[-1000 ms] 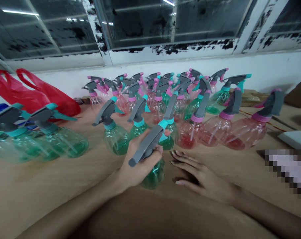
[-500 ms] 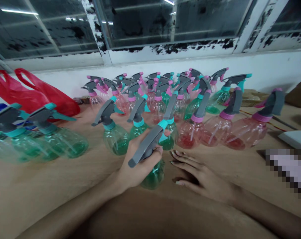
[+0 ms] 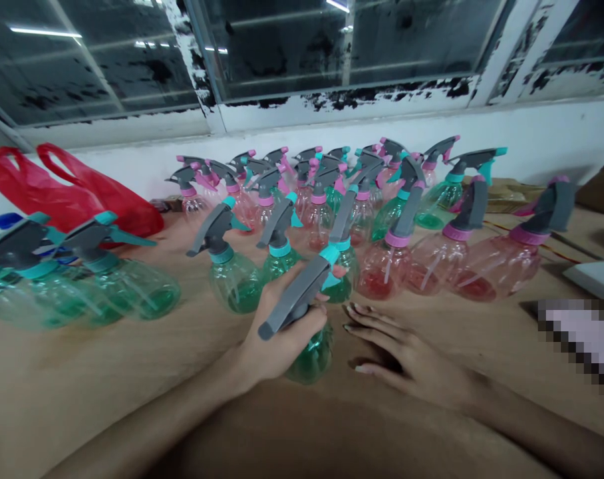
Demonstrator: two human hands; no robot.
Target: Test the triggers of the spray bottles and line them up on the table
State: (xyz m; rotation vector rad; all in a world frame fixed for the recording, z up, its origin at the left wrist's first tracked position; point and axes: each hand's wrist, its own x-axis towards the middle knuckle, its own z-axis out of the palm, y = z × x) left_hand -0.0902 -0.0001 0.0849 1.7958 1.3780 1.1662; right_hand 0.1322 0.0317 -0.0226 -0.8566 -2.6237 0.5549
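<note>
My left hand [image 3: 282, 326] is wrapped round the neck of a green spray bottle [image 3: 309, 359] with a grey head and a turquoise nozzle. A fingertip shows by the turquoise trigger; the neck is hidden by the hand. The bottle's base appears to rest on the table. My right hand [image 3: 402, 352] lies on the table just right of that bottle, fingers stretched out and holding nothing. Directly beyond both hands stands a row of spray bottles, among them a green one [image 3: 235, 286] and a pink one with a pink collar [image 3: 382, 273].
Several more pink and green spray bottles [image 3: 319, 219] crowd against the wall. Green bottles [image 3: 132, 289] stand at left before a red plastic bag [image 3: 107, 206]. On the right are a white box [image 3: 596, 278], a pixelated patch and a cardboard box [image 3: 601, 186] behind.
The view has shifted very slightly. My left hand keeps its hold on the green spray bottle, and my right hand stays flat in the same place.
</note>
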